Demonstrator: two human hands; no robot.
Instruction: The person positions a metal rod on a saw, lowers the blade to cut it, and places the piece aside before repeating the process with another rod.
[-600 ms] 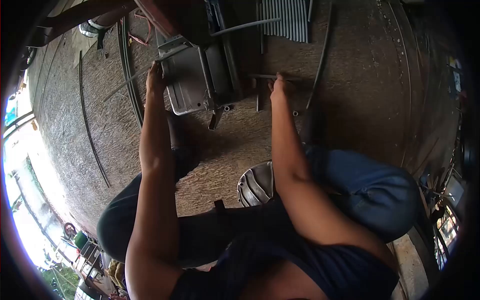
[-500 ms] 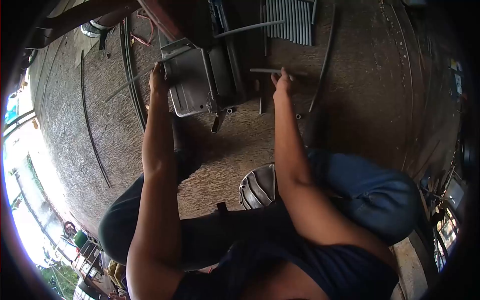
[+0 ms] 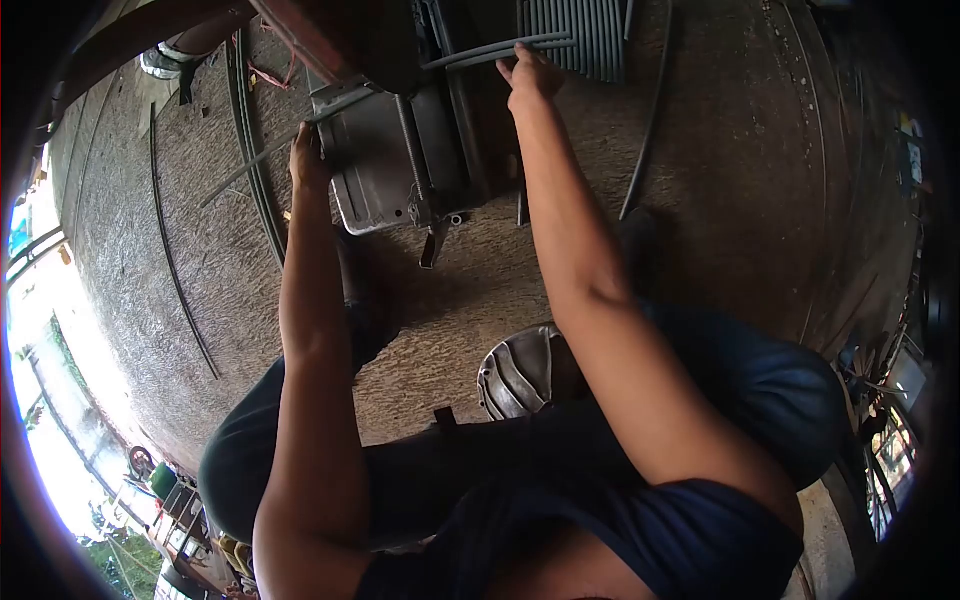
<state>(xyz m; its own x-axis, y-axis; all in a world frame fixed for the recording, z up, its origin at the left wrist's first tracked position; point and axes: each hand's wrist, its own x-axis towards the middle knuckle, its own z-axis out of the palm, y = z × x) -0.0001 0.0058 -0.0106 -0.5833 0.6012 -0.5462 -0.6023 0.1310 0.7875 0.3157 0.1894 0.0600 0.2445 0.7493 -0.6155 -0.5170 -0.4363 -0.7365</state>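
My left hand (image 3: 308,158) is closed around a long thin metal rod (image 3: 240,180), whose far end runs into the machine (image 3: 368,165) with a flat metal base. My right hand (image 3: 532,75) grips a short cut rod (image 3: 475,61) at its right end, fingers pinched over it. This piece lies alongside a similar short rod (image 3: 490,47) across the top of the machine's right side. Just beyond my right hand, a row of cut rods (image 3: 590,45) lies side by side.
Long rods (image 3: 250,150) stretch over the floor at left, and another rod (image 3: 650,120) lies at right. A round ribbed metal piece (image 3: 520,372) sits between my legs. A small metal ring (image 3: 456,220) is near the machine's base. Another person's foot (image 3: 165,62) shows upper left.
My right hand has moved up and left with the short rod, from over the floor to beside the other short rod. My left hand stays on the long rod.
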